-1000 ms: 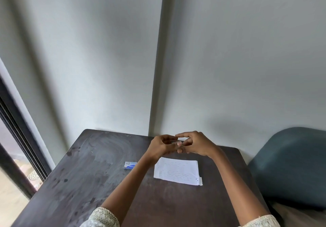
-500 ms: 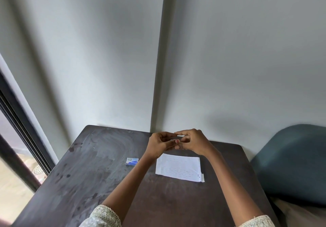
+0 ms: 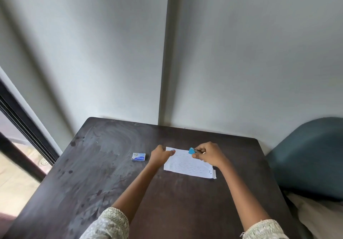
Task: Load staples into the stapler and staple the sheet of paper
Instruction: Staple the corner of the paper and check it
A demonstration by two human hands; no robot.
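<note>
Both forearms bare. Left sleeve (image 3: 109, 224) and right sleeve (image 3: 263, 229): pale cream fabric, faint pattern, lace-like scalloped trim at cuffs.

Both forearms reach forward from pale sleeves, converging ahead. The left hand (image 3: 161, 156) is curled loosely, knuckles up, fingertips pressed down. The right hand (image 3: 209, 154) is closed in a pinch, thumb underneath, wrist slightly raised.

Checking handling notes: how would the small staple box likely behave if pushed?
The staple box looks small and flat, so probably light and likelier to slide than tip. The dark table looks smooth, so it may skid easily.
</note>
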